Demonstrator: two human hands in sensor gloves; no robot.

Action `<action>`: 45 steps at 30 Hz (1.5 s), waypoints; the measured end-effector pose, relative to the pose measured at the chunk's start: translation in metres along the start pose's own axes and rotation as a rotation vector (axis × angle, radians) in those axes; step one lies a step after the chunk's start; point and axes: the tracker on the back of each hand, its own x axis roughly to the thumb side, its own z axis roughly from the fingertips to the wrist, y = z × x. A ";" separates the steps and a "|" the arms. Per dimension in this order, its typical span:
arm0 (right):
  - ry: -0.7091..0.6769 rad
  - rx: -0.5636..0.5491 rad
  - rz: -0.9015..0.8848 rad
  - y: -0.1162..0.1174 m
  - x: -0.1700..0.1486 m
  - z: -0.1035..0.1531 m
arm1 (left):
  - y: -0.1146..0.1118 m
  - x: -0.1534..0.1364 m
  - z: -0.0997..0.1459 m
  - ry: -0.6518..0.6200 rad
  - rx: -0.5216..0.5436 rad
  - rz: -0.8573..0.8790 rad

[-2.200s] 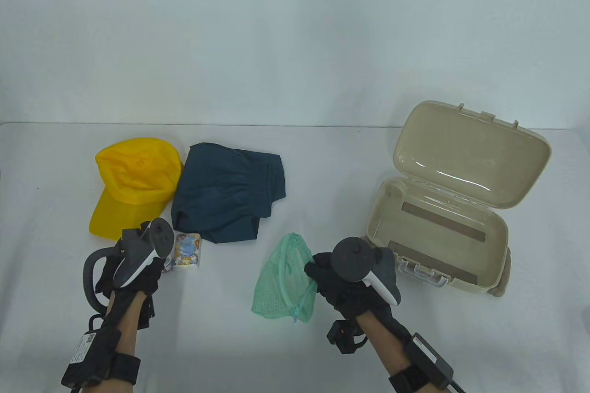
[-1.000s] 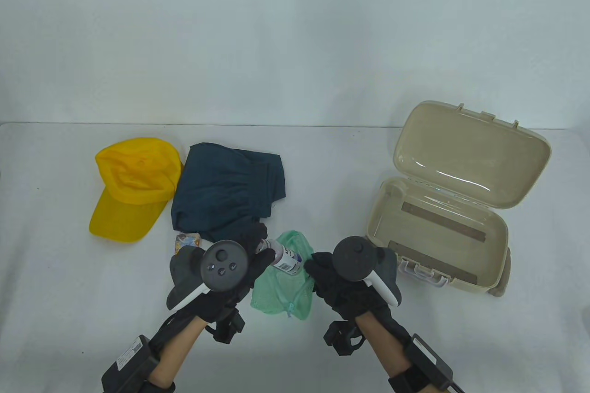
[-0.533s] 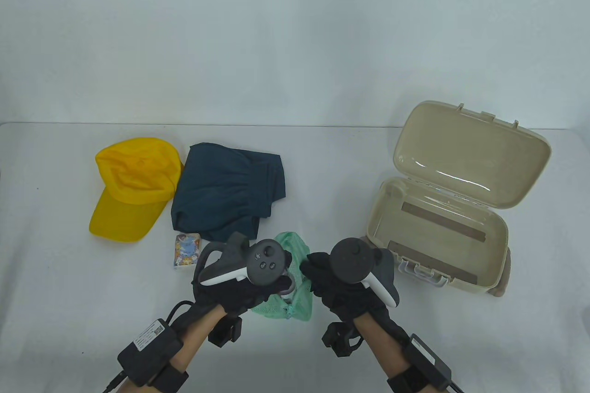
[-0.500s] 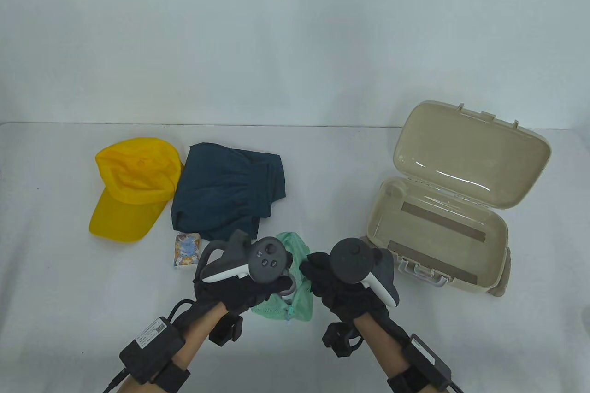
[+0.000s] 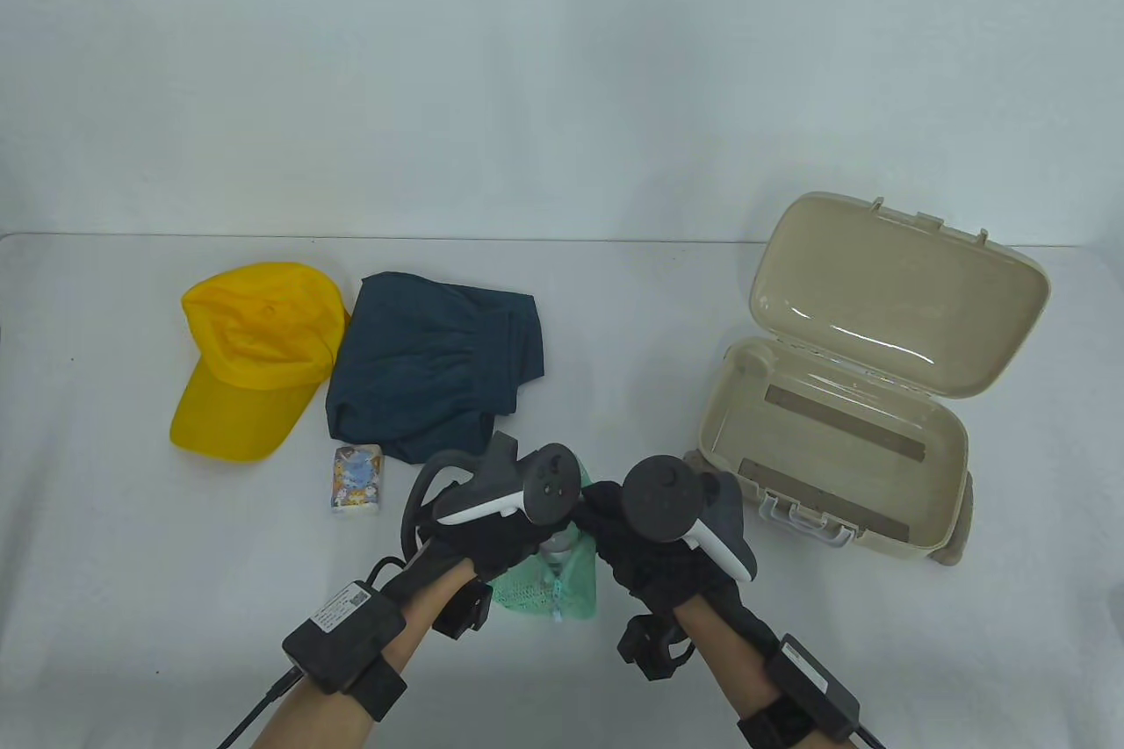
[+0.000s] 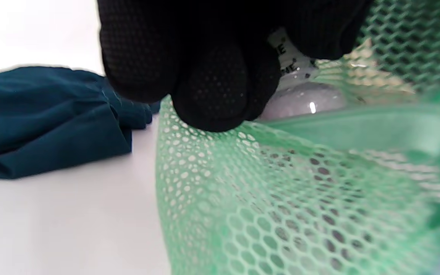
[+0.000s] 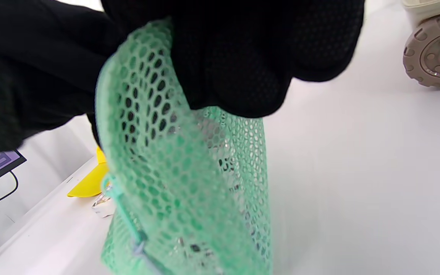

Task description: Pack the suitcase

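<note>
Clearly, in the table view, the beige hard-shell suitcase (image 5: pixel 843 450) at right is lying open, nothing inside. In the left wrist view, the left hand (image 6: pixel 204 65) is gripping a small clear bottle (image 6: pixel 304 99) inside the green mesh pouch (image 6: pixel 281 198). In the right wrist view, the right hand (image 7: pixel 243 57) is pinching the pouch's rim.

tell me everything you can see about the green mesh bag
The green mesh bag is a soft net pouch with hexagonal holes and a zipper with a pull. It is held open near the table's front edge: the right hand grips its rim while the left hand pushes a small white bottle inside.
</note>
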 end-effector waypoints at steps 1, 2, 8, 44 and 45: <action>0.003 -0.005 0.005 0.000 0.000 0.000 | -0.002 0.001 0.000 0.018 0.050 0.003; 0.004 -0.007 0.007 -0.001 -0.001 0.000 | -0.003 0.001 0.000 0.031 0.079 0.003; 0.027 -0.014 -0.007 -0.004 -0.007 -0.001 | -0.001 -0.004 0.002 0.046 0.138 0.086; 0.035 -0.025 -0.007 -0.008 -0.011 -0.002 | -0.056 -0.197 0.015 0.804 -0.109 0.108; 0.035 -0.023 -0.008 -0.008 -0.011 -0.002 | -0.057 -0.197 0.015 0.807 -0.112 0.124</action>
